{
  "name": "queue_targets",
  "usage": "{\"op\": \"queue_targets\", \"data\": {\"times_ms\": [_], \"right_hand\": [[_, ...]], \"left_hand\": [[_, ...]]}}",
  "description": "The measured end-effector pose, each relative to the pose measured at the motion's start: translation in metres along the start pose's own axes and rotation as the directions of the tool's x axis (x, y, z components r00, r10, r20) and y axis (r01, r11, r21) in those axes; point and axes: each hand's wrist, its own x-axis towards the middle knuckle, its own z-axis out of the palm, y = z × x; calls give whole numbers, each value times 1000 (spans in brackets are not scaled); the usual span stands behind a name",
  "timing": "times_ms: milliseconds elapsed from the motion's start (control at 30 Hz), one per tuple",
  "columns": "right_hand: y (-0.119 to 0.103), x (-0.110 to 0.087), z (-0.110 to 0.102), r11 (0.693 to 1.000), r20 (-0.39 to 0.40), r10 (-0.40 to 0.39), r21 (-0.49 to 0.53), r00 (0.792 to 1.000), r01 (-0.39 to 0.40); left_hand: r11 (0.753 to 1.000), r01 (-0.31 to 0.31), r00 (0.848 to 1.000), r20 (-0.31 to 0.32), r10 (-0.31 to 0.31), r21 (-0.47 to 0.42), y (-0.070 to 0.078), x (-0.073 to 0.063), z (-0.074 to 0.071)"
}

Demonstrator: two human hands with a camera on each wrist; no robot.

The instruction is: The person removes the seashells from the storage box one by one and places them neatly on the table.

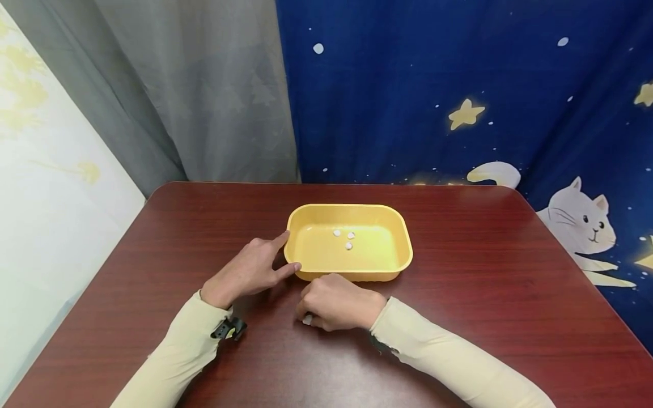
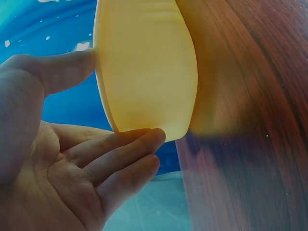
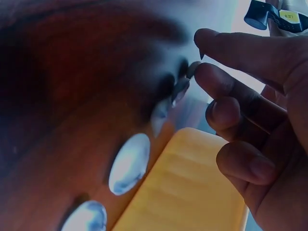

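Observation:
A yellow plastic basin [image 1: 352, 276] stands on the table with three small white pieces [image 1: 348, 246] lying in it. My left hand [image 1: 250, 266] spans the basin's left end. Its thumb touches the rim, and its nearly straight fingers rest against the outer wall [image 2: 144, 72]. In front of the basin is my right hand [image 1: 336, 303], palm down with the fingers curled. A small white disc [image 1: 308, 319] shows between its thumb and index fingertips. From the right wrist, several shiny white discs [image 3: 129, 163] appear in a row on the table beside the basin; the hand hides them from the head view.
The dark red wooden table [image 1: 459, 249] has rounded far corners. Behind it hang a grey curtain [image 1: 214, 90] and a blue curtain [image 1: 408, 90] with stars and a cat. A white wall [image 1: 56, 215] stands to the left. Each wrist wears a dark band.

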Motion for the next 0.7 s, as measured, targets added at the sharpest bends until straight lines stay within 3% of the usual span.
{"op": "queue_targets", "data": {"times_ms": [467,700], "right_hand": [[0,2,3,1000,1,11,-7,1000,-11],[2,0,-10,1000,15,19,8,1000,-19]], "left_hand": [[1000,-2,1000,-6,2,11,1,1,0],[1000,2,1000,-6,-2,-7,1,0,0]]}}
